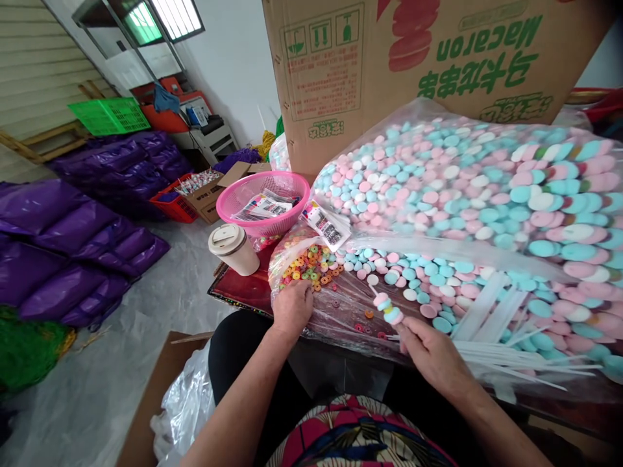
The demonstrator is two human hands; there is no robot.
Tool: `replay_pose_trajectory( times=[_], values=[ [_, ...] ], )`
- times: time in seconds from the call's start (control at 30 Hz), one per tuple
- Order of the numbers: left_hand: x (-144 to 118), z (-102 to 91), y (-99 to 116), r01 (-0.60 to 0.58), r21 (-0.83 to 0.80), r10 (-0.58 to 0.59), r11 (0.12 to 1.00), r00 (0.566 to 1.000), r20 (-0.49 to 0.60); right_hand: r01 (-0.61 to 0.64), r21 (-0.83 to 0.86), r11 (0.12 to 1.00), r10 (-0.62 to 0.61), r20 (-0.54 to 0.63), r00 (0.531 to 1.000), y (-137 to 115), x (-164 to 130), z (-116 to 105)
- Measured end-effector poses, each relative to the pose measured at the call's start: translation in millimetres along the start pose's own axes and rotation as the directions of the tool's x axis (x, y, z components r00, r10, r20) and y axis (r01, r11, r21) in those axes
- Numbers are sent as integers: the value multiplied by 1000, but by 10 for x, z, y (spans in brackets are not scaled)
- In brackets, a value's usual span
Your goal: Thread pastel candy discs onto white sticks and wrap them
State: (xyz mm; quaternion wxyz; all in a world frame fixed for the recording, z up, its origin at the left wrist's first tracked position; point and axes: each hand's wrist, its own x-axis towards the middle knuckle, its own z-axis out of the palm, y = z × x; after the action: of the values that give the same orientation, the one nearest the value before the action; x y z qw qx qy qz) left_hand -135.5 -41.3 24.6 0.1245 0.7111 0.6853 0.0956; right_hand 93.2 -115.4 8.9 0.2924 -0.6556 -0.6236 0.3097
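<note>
In the head view my right hand (428,353) pinches the lower part of a candy skewer (388,310). Pink, blue and white discs and a yellowish ring are threaded on its stick, and the bare tip points up and left. My left hand (293,305) rests at the near edge of a pile of coloured ring candies (316,263), its fingers curled together; anything between them is hidden. Right of the rings spreads a heap of pink, blue and white candy discs (413,188), partly under clear plastic. Loose white sticks (516,360) lie beside my right hand.
A pink basket (224,204) holds printed packets, and more packets (325,225) lie by the rings. A lidded cup (234,250) stands at the table's left corner. Behind the heap rises a large cardboard box (331,84). Purple bags (63,246) are stacked on the floor at left.
</note>
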Motion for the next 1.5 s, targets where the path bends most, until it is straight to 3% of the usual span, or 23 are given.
replay_pose_trajectory(
  times=[0.17, 0.3, 0.37, 0.4, 0.43, 0.5, 0.57, 0.6, 0.67, 0.77, 0.87, 0.97, 1.03, 1.1, 1.2, 1.37, 1.5],
  values=[
    [151, 124, 8, -27, 49, 24, 998, 998, 58, 134, 14, 991, -134, 41, 990, -85, -46, 145],
    [127, 171, 41, -49, -26, 50, 998, 998, 39, 98, -20, 995, -98, 25, 995, -31, -66, 65],
    [74, 156, 57, -59, -152, 65, 987, 997, 37, 94, -38, 995, -92, 38, 995, -7, -87, 53],
    [41, 146, 74, -31, -290, 51, 956, 997, 62, 108, -44, 993, -105, 50, 993, -5, -97, 65],
    [7, 137, 98, 26, -468, 32, 883, 993, 116, 127, -52, 991, -124, 62, 990, -9, -104, 88],
    [-57, 119, 158, 205, -787, 30, 581, 962, 273, 170, -82, 982, -163, 80, 983, -31, -106, 145],
    [-105, 107, 218, 352, -890, 68, 289, 920, 386, 200, -128, 972, -189, 90, 978, -56, -98, 193],
    [-123, 104, 241, 387, -898, 78, 211, 909, 410, 210, -147, 967, -198, 93, 976, -67, -94, 208],
    [-148, 104, 270, 415, -897, 72, 151, 901, 428, 231, -169, 958, -217, 93, 972, -80, -93, 220],
    [-157, 106, 267, 434, -884, 117, 177, 882, 456, 243, -204, 948, -231, 85, 969, -87, -108, 210],
    [-103, 61, 212, 420, -851, 196, 317, 849, 491, 222, -163, 961, -211, 85, 974, -79, -102, 156],
    [0, -19, 153, 214, -749, 118, 626, 924, 363, 148, -40, 988, -147, 15, 989, -59, -54, 50],
    [46, -42, 151, 22, -487, 110, 873, 965, 240, 107, -5, 994, -107, -27, 994, -49, -20, -12],
    [48, -16, 190, -103, -203, 148, 974, 964, 223, 113, -7, 994, -113, -19, 993, -44, -5, -35],
    [4, 75, 261, -133, -78, 147, 988, 964, 221, 153, -39, 987, -153, 20, 988, -31, -26, 5],
    [-42, 150, 232, -150, -147, 175, 978, 970, 170, 127, -135, 983, -117, 74, 990, 6, -73, 85],
    [-85, 156, 226, -302, -289, 326, 908, 945, 36, 136, -180, 974, -112, 139, 984, -39, -69, 107]
  ],
)
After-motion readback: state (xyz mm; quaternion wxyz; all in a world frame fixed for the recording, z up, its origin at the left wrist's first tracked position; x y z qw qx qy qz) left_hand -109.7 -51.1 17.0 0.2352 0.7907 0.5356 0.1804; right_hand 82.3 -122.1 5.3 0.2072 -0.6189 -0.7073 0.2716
